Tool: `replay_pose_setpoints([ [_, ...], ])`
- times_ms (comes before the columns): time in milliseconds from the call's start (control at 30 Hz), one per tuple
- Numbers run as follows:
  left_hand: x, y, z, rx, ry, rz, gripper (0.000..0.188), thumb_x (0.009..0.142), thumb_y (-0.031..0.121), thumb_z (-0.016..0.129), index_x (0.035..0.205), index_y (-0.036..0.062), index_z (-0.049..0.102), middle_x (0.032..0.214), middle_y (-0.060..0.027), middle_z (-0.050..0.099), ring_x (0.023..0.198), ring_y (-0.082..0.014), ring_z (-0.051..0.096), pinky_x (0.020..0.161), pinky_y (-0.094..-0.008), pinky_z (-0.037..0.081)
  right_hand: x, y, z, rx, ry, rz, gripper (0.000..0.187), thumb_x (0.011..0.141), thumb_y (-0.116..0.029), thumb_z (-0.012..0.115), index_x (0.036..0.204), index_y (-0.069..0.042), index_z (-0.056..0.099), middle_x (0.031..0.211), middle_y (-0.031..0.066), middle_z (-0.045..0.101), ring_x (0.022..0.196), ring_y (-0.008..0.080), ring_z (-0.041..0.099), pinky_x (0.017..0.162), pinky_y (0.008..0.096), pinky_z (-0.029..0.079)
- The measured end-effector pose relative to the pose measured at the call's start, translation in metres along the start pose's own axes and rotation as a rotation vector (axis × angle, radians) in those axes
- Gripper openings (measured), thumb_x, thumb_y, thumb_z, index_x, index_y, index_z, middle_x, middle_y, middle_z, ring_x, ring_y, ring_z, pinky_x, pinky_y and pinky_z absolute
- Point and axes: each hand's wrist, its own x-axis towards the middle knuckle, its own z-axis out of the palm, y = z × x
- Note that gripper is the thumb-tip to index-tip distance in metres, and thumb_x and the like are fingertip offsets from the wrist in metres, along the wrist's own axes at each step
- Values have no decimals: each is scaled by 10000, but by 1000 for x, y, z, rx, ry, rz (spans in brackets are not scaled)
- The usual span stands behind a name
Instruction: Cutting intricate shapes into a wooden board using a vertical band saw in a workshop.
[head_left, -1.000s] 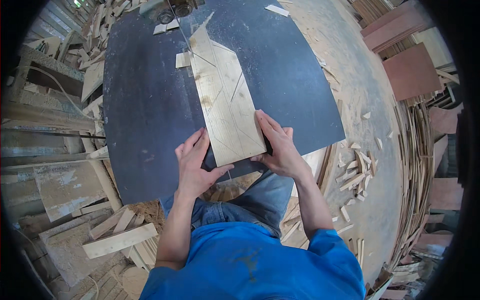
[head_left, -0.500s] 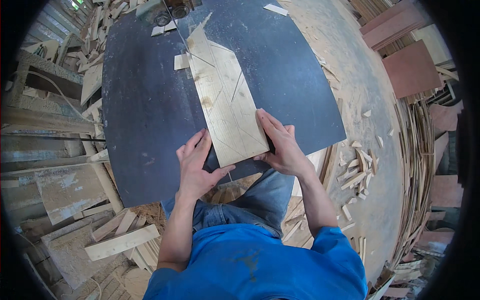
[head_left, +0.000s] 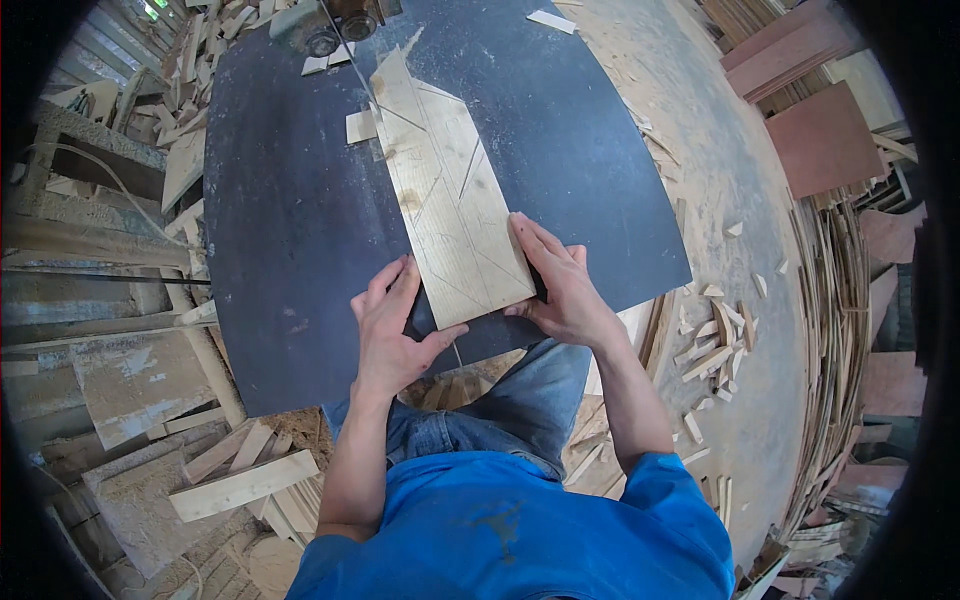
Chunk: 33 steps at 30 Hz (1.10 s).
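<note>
A pale wooden board (head_left: 455, 215) with drawn lines and several saw cuts lies flat on a dark saw table (head_left: 290, 230). Its far end is notched to a ragged point and touches the thin band saw blade (head_left: 352, 62), which comes down from the upper left. My left hand (head_left: 390, 325) grips the board's near left corner, fingers along the side and thumb at the near edge. Around the near right corner is my right hand (head_left: 562, 285), fingers against the right side; its thumb is partly beneath the near edge.
Small offcuts (head_left: 361, 126) lie beside the blade, and another strip (head_left: 551, 21) is at the table's far edge. Saw guide wheels (head_left: 322, 43) sit at the top. Scrap wood (head_left: 725, 340) litters the floor at right; stacked strips (head_left: 835, 300) stand beyond. Planks (head_left: 245, 485) lie at lower left.
The board has slid slightly away from me and a little left, its far end moving along the blade. Both hands moved with it, keeping their grip.
</note>
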Motion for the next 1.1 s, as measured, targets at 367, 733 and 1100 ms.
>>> replay_pose_setpoints([
  [367, 6, 3, 0, 8, -16, -52, 1066, 691, 343, 992, 1595, 9, 536, 1521, -153, 643, 1452, -293, 514, 1140, -433, 338, 7, 1, -3, 1, -1, 5, 1121, 791, -254, 927, 1722, -96, 322, 1728, 222, 389, 1523, 318, 463, 1080, 425, 329],
  [733, 4, -1, 6, 22, 36, -70, 969, 710, 365, 985, 1536, 25, 610, 1467, -146, 682, 1403, -290, 564, 1113, -423, 380, 14, 6, 1, -4, 23, -2, 1145, 780, -314, 943, 1720, -98, 327, 1730, 174, 410, 1514, 311, 471, 1116, 420, 309],
  [1100, 7, 0, 7, 13, 79, -73, 892, 741, 362, 973, 1504, 40, 644, 1438, -124, 704, 1372, -280, 594, 1101, -417, 400, 19, 10, 3, -20, 46, -29, 1147, 779, -355, 941, 1719, -104, 332, 1722, 167, 421, 1493, 312, 486, 1115, 415, 319],
])
